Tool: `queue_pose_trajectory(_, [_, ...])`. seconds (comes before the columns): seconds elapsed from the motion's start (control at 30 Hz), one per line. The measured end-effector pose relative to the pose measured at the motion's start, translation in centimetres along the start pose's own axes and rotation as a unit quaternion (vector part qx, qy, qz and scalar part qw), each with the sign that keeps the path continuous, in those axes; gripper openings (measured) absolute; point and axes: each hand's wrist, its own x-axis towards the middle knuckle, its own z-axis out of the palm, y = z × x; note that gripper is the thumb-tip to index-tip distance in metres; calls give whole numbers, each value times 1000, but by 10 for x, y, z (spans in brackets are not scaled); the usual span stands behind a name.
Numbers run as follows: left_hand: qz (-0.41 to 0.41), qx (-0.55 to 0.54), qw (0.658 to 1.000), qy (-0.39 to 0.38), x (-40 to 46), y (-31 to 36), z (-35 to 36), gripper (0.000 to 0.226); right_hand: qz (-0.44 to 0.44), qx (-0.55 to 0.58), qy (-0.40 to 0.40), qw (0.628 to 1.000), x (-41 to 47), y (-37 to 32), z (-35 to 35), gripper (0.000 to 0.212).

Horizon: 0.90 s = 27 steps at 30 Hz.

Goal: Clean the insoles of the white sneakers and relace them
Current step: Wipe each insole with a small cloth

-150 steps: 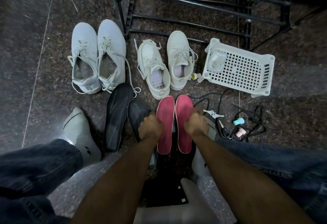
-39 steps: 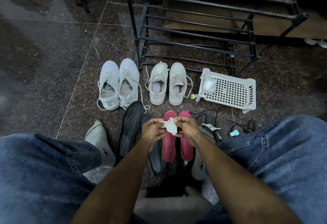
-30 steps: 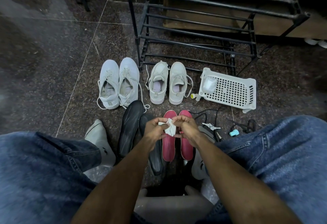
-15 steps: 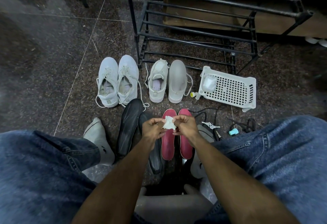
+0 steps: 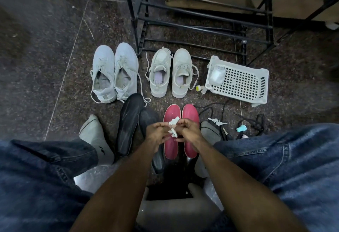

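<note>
From the head view: held a small crumpled white wipe point(image 5: 173, 126) pinched between the left hand point(image 5: 158, 136) and the right hand point(image 5: 189, 132), fingertips of both curled onto it, above the pair of red insoles point(image 5: 180, 147). Taking those red insoles as the landmark: lay flat on the dark floor point(image 5: 45, 48) side by side, just beyond the knees; had two black insoles point(image 5: 128, 121) just to their left, one overlapping the other; had a cream pair of white sneakers point(image 5: 169, 73) directly beyond them, laces loose, and a greyer pair point(image 5: 114, 72) beyond and to the left; had a white plastic basket point(image 5: 238, 83) beyond and to the right, and black laces point(image 5: 256, 123) near on the right. Judged the wipe light, limp and easily torn, best kept bunched in a fingertip pinch. Judged the insoles thin, light and floppy, likely to bend if lifted by one end; better taken at the heel edge, or pressed flat at one end while wiped. Could not tell whether the wipe was damp.
</note>
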Motion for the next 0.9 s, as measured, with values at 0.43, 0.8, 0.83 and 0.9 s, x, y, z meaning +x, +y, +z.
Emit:
queue_pose_trajectory(0.43, [23,408,909,86,75,-7,10,28,37,-169,172,970,60,24,-19,29])
queue_pose_trajectory(0.8, [21,386,918,90,92,5,22,12,56,-161,134,976,56,36,-19,18])
queue_pose_trajectory(0.83, [30,381,920,81,90,7,20,10,46,-145,133,979,53,30,-18,22])
queue_pose_trajectory(0.9, [50,331,940,70,82,12,17,9,25,-95,118,988,49,22,-17,30])
